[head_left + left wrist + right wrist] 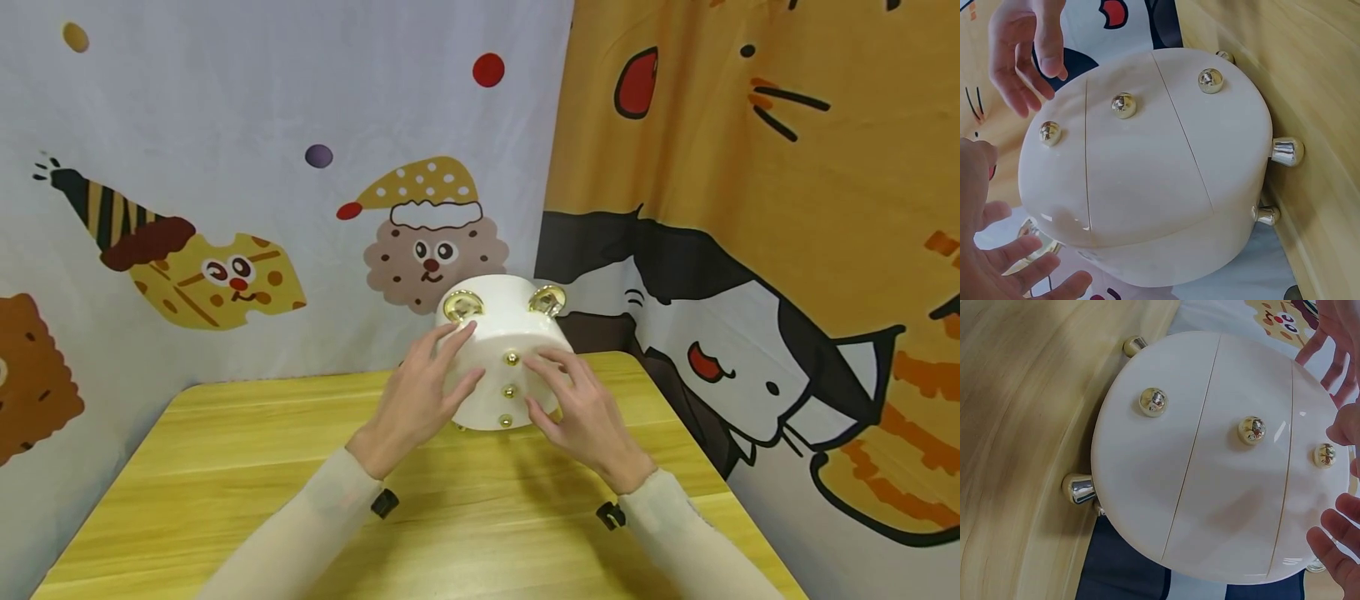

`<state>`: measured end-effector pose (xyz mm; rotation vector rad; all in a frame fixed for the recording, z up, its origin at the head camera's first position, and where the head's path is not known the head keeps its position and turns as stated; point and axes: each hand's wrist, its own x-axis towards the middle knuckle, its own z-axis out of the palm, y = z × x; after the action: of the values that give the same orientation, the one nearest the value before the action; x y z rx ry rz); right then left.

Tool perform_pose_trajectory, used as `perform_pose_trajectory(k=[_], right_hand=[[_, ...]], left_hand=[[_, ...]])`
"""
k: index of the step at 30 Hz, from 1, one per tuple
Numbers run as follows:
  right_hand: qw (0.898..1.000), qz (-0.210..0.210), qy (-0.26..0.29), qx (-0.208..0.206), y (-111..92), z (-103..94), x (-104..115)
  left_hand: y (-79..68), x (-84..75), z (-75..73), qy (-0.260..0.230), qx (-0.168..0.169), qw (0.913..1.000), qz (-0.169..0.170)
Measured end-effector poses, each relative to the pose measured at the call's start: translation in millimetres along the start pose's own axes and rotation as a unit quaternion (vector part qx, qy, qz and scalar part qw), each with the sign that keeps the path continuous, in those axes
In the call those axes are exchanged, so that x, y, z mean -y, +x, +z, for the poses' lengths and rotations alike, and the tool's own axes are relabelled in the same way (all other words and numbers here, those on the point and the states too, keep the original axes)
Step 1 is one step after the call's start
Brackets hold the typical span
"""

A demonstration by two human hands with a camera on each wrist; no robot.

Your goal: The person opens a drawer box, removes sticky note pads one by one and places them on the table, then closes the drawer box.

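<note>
A glossy white rounded drawer box (487, 404) stands on the table, its front split by two seams into three drawers. Each drawer has a round gold knob (1124, 105); short gold feet (1079, 489) support the box. Two round gold ear-like ornaments (462, 306) sit on its top. My left hand (416, 387) is at the box's left side, fingers spread and slightly bent, holding nothing. On the right, my right hand (588, 417) hovers by the front with loosely bent fingers near the top knob, gripping nothing. All the drawers are closed.
The wood-grain table (285, 483) runs beneath the box. Behind it hangs a pale cloth (225, 100) with cartoon food prints, and an orange cloth (697, 167) with cat drawings covers the right side. Small black clips (385, 503) hang at both wrists.
</note>
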<state>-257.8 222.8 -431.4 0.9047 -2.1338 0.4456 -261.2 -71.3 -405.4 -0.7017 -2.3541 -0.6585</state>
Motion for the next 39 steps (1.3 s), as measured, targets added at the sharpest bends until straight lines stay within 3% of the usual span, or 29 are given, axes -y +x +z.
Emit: perform_pose_trajectory(k=[27,39], right_hand=[[1.000,0.011,0.016,-0.008,19.9,22.0,12.7],[0.999,0.008,0.022,-0.035,27.2,34.2,15.2]], left_hand=[[7.7,2.6,14.6,0.020,-0.042,0.9986,0.026],[9.1,5.0,17.2,0.025,-0.061,0.9974,0.028]])
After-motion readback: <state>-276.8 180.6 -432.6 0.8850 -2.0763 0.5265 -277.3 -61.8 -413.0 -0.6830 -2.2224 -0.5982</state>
